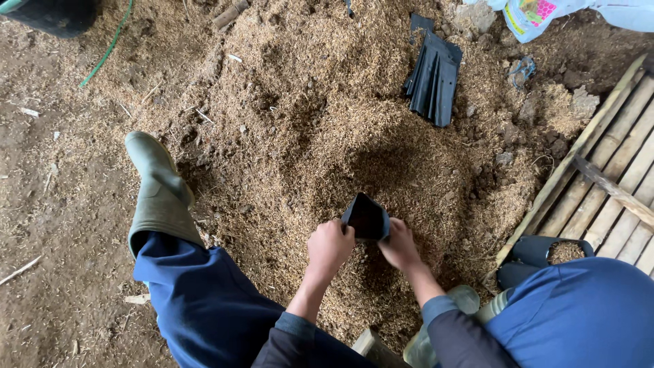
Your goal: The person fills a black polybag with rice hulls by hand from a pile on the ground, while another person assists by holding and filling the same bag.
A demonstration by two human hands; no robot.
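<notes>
Both hands on the small black plastic nursery bag (366, 218), low over the heap!
Left hand (330, 247) and right hand (398, 245) grip its open rim, mouth held wide above the tan husk-and-soil pile (320, 123); folded stack of black bags (432, 76) lies beyond.

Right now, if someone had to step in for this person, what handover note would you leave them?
Left hand and right hand both grip one small black planting bag, mouth held open, low over the pile of rice-husk soil mix.
A stack of flat empty black bags lies on the far side of the pile.
Another black bag, apparently filled with mix, stands by the wooden pallet on the right.
Done: seemingly one bag filled.
Left: the held bag looks unfilled; the stack is untouched.
</notes>
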